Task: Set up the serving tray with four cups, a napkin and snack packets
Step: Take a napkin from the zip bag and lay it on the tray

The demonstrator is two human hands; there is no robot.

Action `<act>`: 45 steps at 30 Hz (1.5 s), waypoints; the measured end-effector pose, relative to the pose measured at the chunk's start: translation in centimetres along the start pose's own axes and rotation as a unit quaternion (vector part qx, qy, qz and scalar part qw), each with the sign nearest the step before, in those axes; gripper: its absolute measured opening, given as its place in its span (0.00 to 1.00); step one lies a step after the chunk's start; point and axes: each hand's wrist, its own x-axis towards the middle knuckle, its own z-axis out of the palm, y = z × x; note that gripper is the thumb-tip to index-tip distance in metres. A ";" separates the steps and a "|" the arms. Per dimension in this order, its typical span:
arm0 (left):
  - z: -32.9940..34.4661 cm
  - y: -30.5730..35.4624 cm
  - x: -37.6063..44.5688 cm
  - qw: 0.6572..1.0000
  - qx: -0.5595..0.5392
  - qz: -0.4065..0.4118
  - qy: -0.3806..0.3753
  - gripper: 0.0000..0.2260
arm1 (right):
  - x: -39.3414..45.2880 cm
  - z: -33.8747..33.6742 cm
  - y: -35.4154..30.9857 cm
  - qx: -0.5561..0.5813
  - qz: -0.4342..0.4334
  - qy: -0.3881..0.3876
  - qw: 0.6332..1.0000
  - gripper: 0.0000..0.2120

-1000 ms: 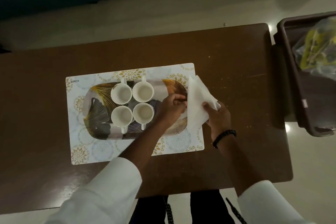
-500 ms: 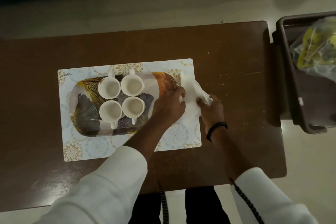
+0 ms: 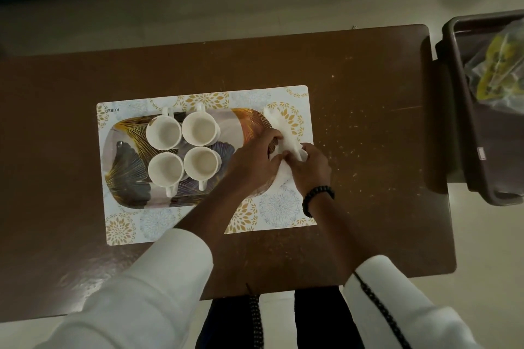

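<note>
A patterned serving tray (image 3: 127,176) lies on a floral placemat (image 3: 279,207). Several white cups stand in a square on the tray's left half, such as one cup (image 3: 164,132) at the back left. A white napkin (image 3: 283,133) lies over the tray's right end, narrowed into a strip. My left hand (image 3: 255,161) and my right hand (image 3: 310,168) meet over it, both pinching its lower part. Snack packets (image 3: 499,71) in clear yellow-printed wrap sit in a brown bin at the far right.
The brown bin (image 3: 459,122) stands just past the right edge of the brown table (image 3: 368,93). Pale crumbs or specks dot the table to the right of the placemat. Light floor surrounds the table.
The napkin was spread wide beside the tray; it is now folded narrower. My right hand has moved left to meet my left hand over it.
</note>
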 end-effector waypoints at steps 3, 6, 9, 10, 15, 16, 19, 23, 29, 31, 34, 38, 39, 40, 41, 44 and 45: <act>-0.1 -0.1 0.0 1.000 -0.014 -0.008 -0.008 0.19 | 0.2 0.0 -0.1 -0.041 -0.009 -0.007 0.999 0.10; -0.1 -0.4 0.1 1.000 -0.022 -0.015 -0.010 0.19 | 0.5 -0.2 -0.4 -0.041 -0.007 -0.009 0.999 0.12; -0.2 -0.5 0.3 1.000 -0.018 -0.009 0.017 0.18 | 0.5 -0.3 -0.7 -0.013 -0.008 0.004 1.000 0.20; -0.3 -0.5 0.4 0.999 -0.020 -0.008 0.027 0.17 | 0.4 -0.4 -0.8 -0.009 -0.013 0.014 1.000 0.20; -0.7 0.9 0.8 0.998 -0.013 -0.002 0.069 0.14 | 0.8 -1.3 -0.6 -0.030 -0.071 0.064 0.995 0.16; -0.8 1.4 0.9 0.997 -0.006 0.006 0.076 0.14 | 0.9 -1.7 -0.7 -0.048 -0.096 0.074 0.991 0.15; -1.0 3.6 1.6 0.994 0.052 0.040 0.090 0.16 | 1.2 -3.3 -1.4 -0.084 -0.137 0.109 0.981 0.19; -1.1 8.4 3.8 0.989 0.113 0.068 0.065 0.18 | 1.9 -8.0 -2.5 -0.100 -0.144 0.128 0.976 0.22; 1.1 14.4 7.1 0.994 0.095 0.052 0.030 0.16 | 3.6 -17.5 -2.4 -0.063 -0.131 0.166 0.975 0.20; 2.9 16.5 8.0 0.995 0.082 0.055 0.015 0.15 | 4.2 -19.9 -1.3 -0.049 -0.111 0.164 0.979 0.19; 5.3 18.5 8.5 0.996 0.060 0.066 -0.005 0.14 | 4.6 -20.9 0.6 -0.043 -0.093 0.134 0.986 0.17; 5.7 17.3 8.6 0.998 0.045 0.046 0.025 0.13 | 4.4 -18.5 2.2 -0.063 -0.109 0.072 0.989 0.14; 5.1 16.4 8.5 0.997 0.045 0.035 0.042 0.13 | 4.3 -17.6 2.2 -0.064 -0.113 0.054 0.990 0.13; 4.2 15.2 8.2 0.996 0.049 0.025 0.065 0.12 | 4.2 -16.5 2.1 -0.064 -0.118 0.031 0.991 0.12; 3.3 14.0 7.9 0.995 0.050 0.015 0.088 0.11 | 4.1 -15.3 1.8 -0.064 -0.122 0.006 0.990 0.11; 0.8 10.4 6.5 0.986 0.036 -0.025 0.158 0.10 | 4.0 -11.5 0.4 -0.065 -0.142 -0.065 0.986 0.11; 0.0 9.3 5.9 0.983 0.034 -0.038 0.176 0.10 | 3.8 -10.2 -0.2 -0.069 -0.151 -0.082 0.983 0.11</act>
